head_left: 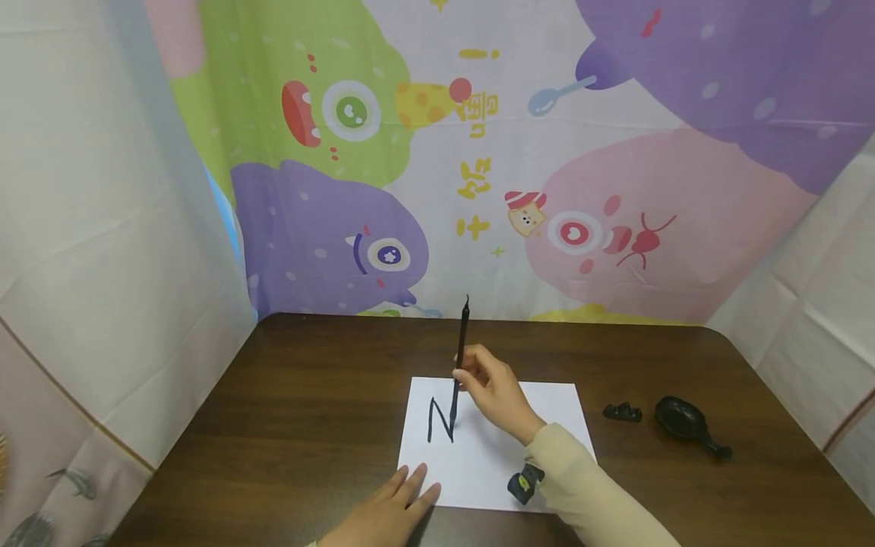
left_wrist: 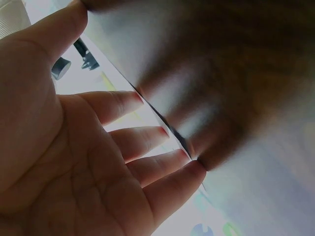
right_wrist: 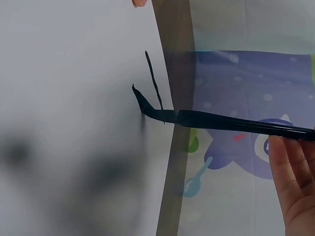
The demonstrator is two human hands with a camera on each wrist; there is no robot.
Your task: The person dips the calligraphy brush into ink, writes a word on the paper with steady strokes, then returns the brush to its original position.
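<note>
In the head view my right hand pinches the dark shaft of a writing brush, which stands nearly upright. Its bristles touch a white sheet of paper beside black strokes that resemble an N. From the right wrist, the brush's wet black bristles appear bent against the sheet; part of the strokes is hidden there. Fingers spread, my left hand rests at the paper's lower left corner. The left wrist view shows the palm, with fingertips meeting a glossy surface.
Right of the paper lie a small black brush rest and a black ink dish with a handle. All stand on a dark wooden table. A cartoon-printed cloth hangs behind it. A black device is at my right wrist.
</note>
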